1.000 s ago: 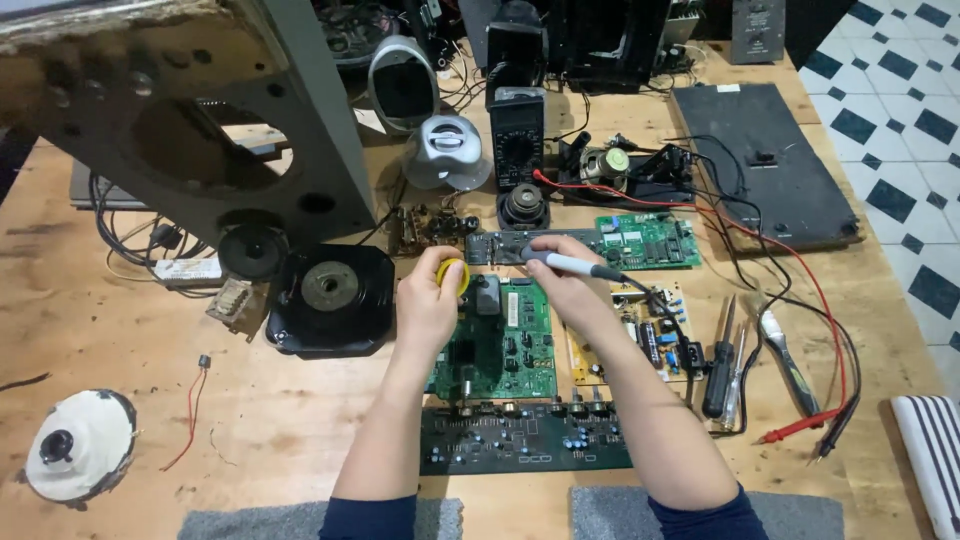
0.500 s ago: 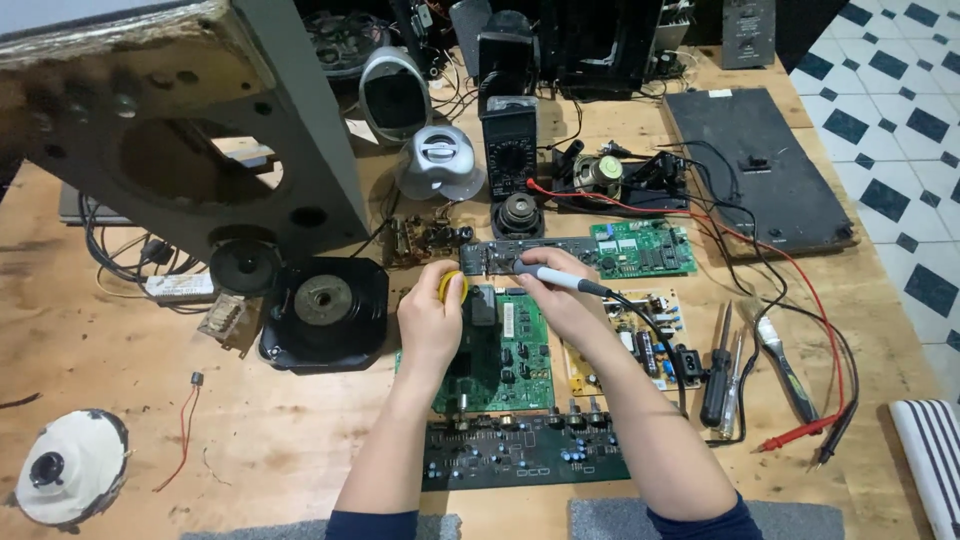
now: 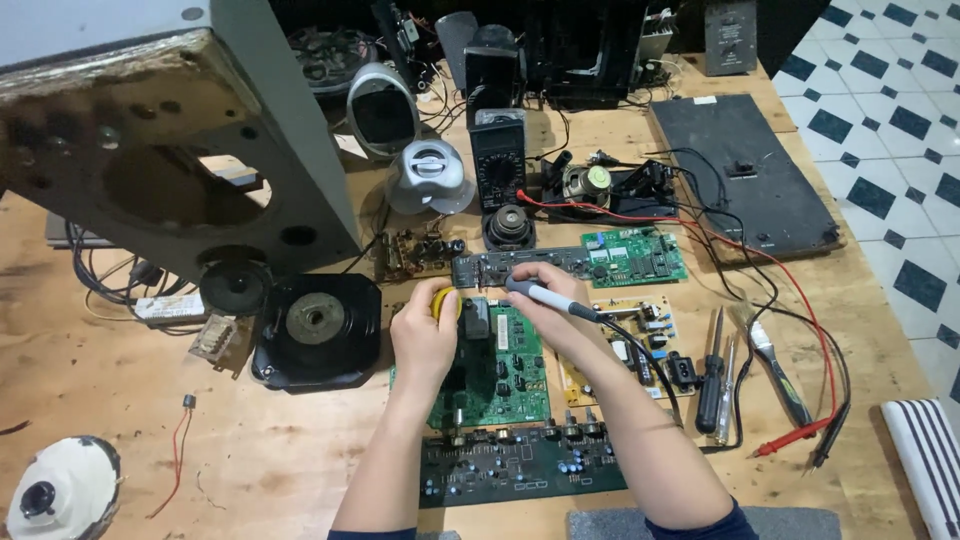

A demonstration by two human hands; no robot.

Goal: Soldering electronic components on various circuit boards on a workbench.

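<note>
My right hand (image 3: 545, 308) grips a grey-handled soldering iron (image 3: 556, 298), its tip pointing left toward the top of a green circuit board (image 3: 510, 375). My left hand (image 3: 424, 335) rests at the board's upper left corner and holds a small yellow round object (image 3: 443, 299), touching a dark component standing on the board. The iron's black cord runs back to the right over a tan circuit board (image 3: 640, 330). A dark long circuit board (image 3: 520, 468) lies nearest me, between my forearms.
A black speaker driver (image 3: 316, 325) sits left of the boards, under a large grey speaker cabinet (image 3: 160, 150). A multimeter (image 3: 497, 160), small speakers and another green board (image 3: 635, 255) lie behind. Screwdrivers (image 3: 712, 375), a brush and red and black probes lie right.
The view has shifted slightly. Both hands have stayed at the top of the green board, the iron tip edging left toward my left hand.
</note>
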